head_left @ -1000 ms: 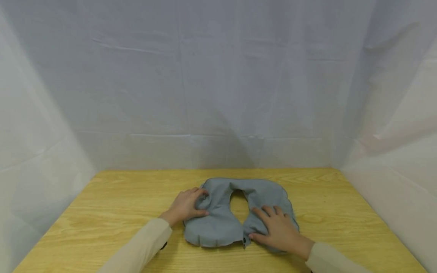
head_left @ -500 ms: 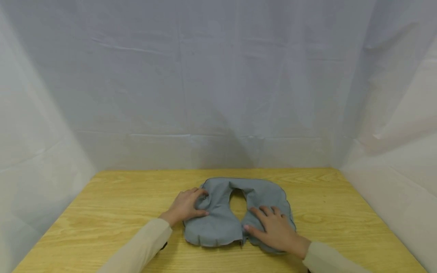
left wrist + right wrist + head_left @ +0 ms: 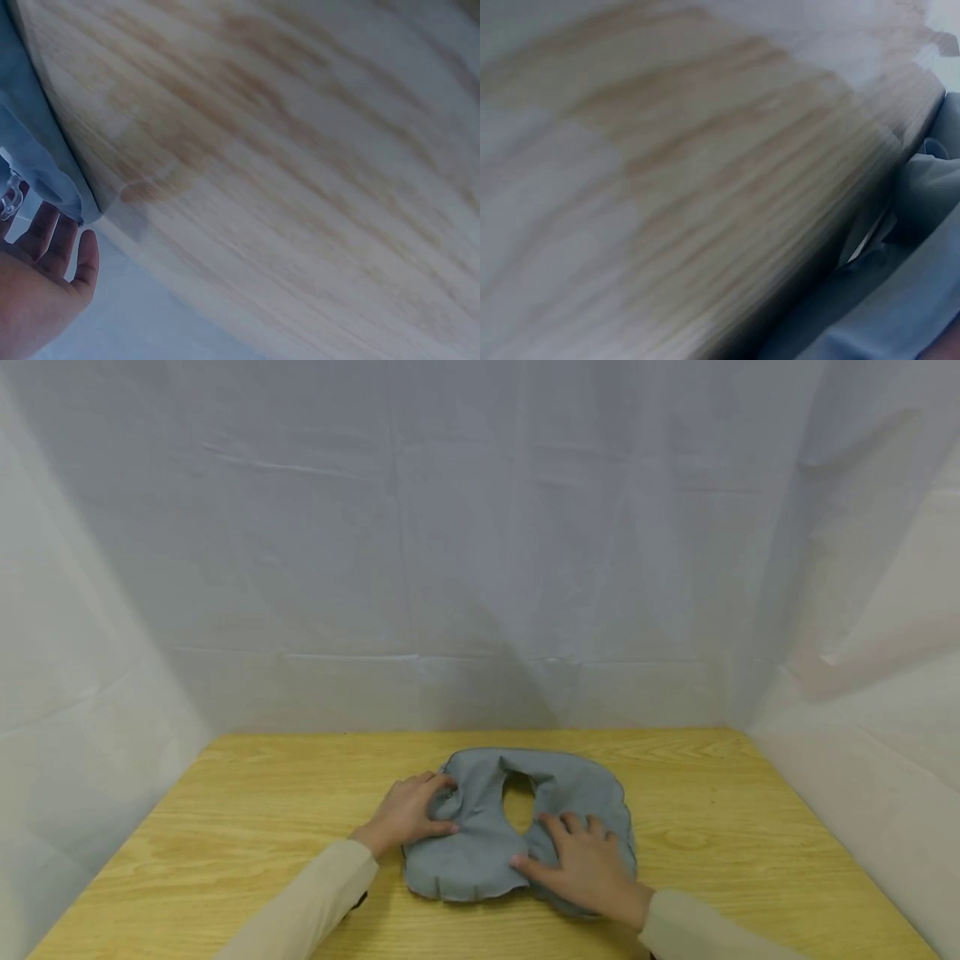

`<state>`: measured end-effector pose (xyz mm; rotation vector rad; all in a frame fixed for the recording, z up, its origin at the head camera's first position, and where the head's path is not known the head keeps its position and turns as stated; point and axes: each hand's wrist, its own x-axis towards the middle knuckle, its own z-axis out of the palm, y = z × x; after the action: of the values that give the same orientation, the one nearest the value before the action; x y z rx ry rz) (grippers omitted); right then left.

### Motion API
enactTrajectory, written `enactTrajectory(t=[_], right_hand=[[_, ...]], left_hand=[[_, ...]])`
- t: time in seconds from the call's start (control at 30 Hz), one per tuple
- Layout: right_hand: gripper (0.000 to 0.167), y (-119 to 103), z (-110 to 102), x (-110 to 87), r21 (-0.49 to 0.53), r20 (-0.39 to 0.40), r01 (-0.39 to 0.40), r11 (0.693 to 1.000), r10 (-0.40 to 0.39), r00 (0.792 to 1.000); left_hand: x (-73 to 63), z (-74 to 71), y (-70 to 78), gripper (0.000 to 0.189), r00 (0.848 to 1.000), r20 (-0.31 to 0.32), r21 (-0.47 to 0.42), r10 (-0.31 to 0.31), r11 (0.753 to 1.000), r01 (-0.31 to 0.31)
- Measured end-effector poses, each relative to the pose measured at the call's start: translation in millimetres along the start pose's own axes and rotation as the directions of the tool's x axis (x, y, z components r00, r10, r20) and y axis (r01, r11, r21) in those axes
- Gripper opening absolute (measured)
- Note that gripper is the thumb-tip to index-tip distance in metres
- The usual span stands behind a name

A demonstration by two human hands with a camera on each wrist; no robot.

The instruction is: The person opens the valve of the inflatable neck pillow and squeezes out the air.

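A grey inflatable neck pillow (image 3: 480,852) lies flat near the table's front, its two front ends meeting and overlapping below a small oval opening. My left hand (image 3: 408,810) rests on its left side, thumb and fingers spread apart. In the left wrist view, that hand (image 3: 45,277) is at the fabric's edge, beside a clear plastic valve (image 3: 11,196). My right hand (image 3: 592,864) lies on the right front lobe, fingers spread and thumb reaching across to the seam between the ends. The right wrist view shows the pillow's folded grey fabric (image 3: 900,300) and only a sliver of hand.
The wooden table (image 3: 285,793) extends around the pillow on all sides. White sheeting hangs as a back wall (image 3: 480,568) along its far edge, with more sheeting at left (image 3: 75,710) and right (image 3: 885,693).
My right hand has slid to the left, pushing the pillow's right lobe inward. The central opening has narrowed and the front ends have come together. The left hand has stayed in place.
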<state>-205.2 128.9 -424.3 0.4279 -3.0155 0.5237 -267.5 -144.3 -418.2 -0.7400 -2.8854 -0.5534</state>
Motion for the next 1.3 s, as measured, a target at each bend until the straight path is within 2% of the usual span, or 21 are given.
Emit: enactTrajectory(t=[0.13, 0.33, 0.57, 0.8, 1.03, 1.3], right_hand=[[0.082, -2.6, 3.7, -0.2, -0.049, -0.040, 0.011, 0.999, -0.013, 0.999], [0.075, -6.2, 2.3, -1.6, -0.104, -0.058, 0.050, 0.993, -0.056, 0.997], [0.060, -6.9, -1.4, -2.3, -0.125, 0.011, 0.130, 0.984, -0.130, 0.991], [0.055, -2.4, -1.2, -0.5, -0.119, 0.075, 0.198, 0.973, -0.190, 0.979], [0.049, -0.6, 0.5, 2.2, -0.150, 0.089, 0.222, 0.963, -0.211, 0.974], [0.042, -0.5, -1.6, 2.1, -0.154, 0.082, 0.252, 0.956, -0.241, 0.967]], left_hand=[[0.7, 1.0, 0.3, 0.055, 1.000, 0.002, 0.003, -0.002, 1.000, 0.002], [0.9, 2.3, 0.4, 0.055, 1.000, -0.006, 0.011, 0.017, 1.000, -0.017], [0.4, 3.6, -0.2, 0.055, 0.999, -0.019, 0.027, 0.028, 0.999, -0.027], [-0.5, 4.1, 1.6, 0.055, 0.999, -0.028, 0.048, 0.031, 0.998, -0.030], [-2.0, 1.6, 3.6, 0.054, 0.999, -0.027, 0.050, 0.039, 0.998, -0.038], [-5.1, -2.9, 5.9, 0.055, 0.997, -0.005, 0.116, 0.074, 0.991, -0.073]])
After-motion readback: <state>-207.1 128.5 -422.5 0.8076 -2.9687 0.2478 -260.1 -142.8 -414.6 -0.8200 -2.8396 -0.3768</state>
